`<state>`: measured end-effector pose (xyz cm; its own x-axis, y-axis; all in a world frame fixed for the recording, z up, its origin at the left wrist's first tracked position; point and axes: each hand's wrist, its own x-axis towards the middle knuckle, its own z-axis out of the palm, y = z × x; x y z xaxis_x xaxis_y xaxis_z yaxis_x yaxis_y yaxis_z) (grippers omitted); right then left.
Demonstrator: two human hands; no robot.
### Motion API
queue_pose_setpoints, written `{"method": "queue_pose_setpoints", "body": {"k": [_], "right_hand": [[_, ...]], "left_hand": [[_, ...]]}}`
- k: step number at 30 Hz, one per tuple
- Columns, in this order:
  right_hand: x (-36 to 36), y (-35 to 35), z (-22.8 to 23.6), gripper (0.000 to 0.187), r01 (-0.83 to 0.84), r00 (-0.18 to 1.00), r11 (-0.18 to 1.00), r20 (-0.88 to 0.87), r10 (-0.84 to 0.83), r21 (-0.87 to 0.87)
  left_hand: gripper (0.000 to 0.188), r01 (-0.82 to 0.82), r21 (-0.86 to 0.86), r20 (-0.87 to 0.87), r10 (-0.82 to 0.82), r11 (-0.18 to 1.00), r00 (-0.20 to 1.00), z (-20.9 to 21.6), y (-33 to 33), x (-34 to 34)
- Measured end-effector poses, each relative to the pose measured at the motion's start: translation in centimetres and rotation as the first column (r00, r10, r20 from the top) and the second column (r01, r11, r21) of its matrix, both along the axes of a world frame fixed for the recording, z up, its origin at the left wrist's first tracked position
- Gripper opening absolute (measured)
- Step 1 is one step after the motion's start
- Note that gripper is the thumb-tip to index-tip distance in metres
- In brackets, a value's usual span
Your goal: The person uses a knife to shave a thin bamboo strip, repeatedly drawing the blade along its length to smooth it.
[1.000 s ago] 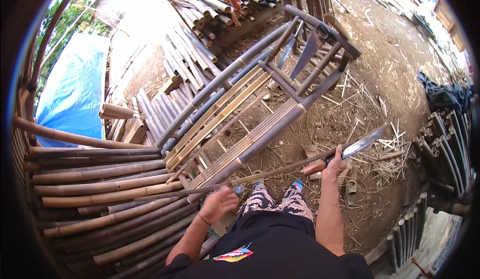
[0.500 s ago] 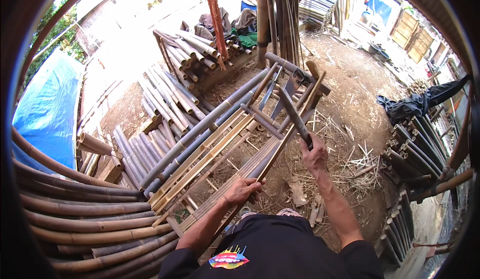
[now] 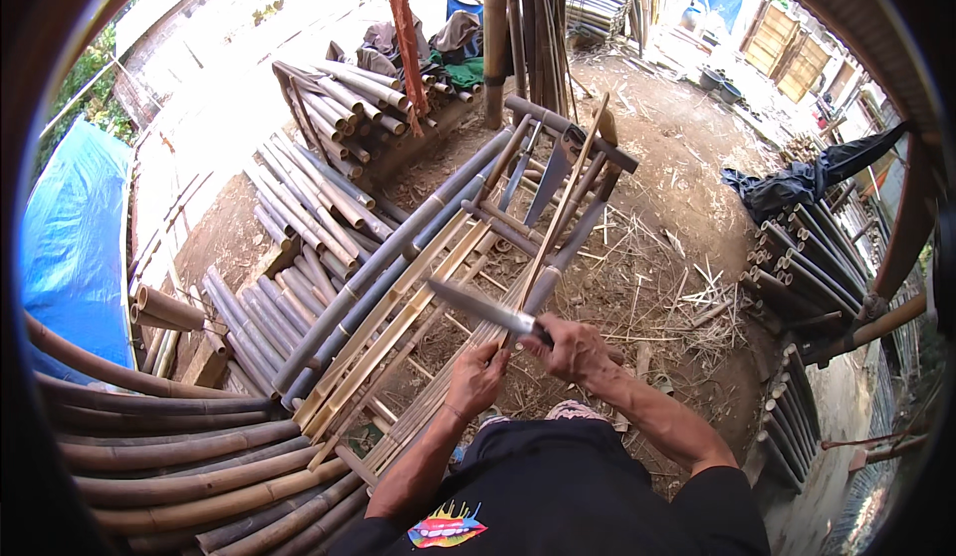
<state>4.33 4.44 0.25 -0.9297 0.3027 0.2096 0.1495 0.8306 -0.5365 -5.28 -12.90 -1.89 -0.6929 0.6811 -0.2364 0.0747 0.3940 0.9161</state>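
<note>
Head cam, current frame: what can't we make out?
- Knife handle, head view: mostly covered by the right hand.
- Lower end of the bamboo strip, head view: lost behind the hands and forearm.
- Left hand palm, head view: hidden by the back of that hand.
- Saw teeth, head view: too small to resolve.
- Blue tarp, head view: far left cut off by the dark fisheye rim.
</note>
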Motion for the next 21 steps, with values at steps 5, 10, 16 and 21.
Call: {"method": "queue_pose_setpoints", "body": {"k": [5, 10, 16, 21], "right_hand": [[-0.9, 7.3, 0.2, 0.061, 0.338, 0.937, 0.941, 0.083, -0.338, 0.011], [0.7, 7.5, 0.4, 0.057, 0.07, 0.997, 0.976, -0.038, -0.063, 0.207], [2.1, 12.1, -0.2, 0.06, 0.27, 0.962, 0.96, 0.05, -0.267, -0.067], [3.4, 18.5, -0.3, 0.065, 0.322, 0.946, 0.946, 0.025, -0.324, 0.042]], "left_hand": [[0.028, 0.052, -0.004, -0.016, -0.052, 0.999, 0.999, 1.9, -1.7, 2.6], [0.025, 0.07, -0.065, 0.02, -0.068, 0.995, 0.997, 4.5, -3.0, 3.9], [0.023, 0.111, -0.018, -0.095, -0.112, 0.994, 0.989, 3.7, -4.3, 6.6], [0.022, 0.143, -0.03, -0.165, -0.146, 0.989, 0.975, 5.0, -2.8, 8.4]]}}
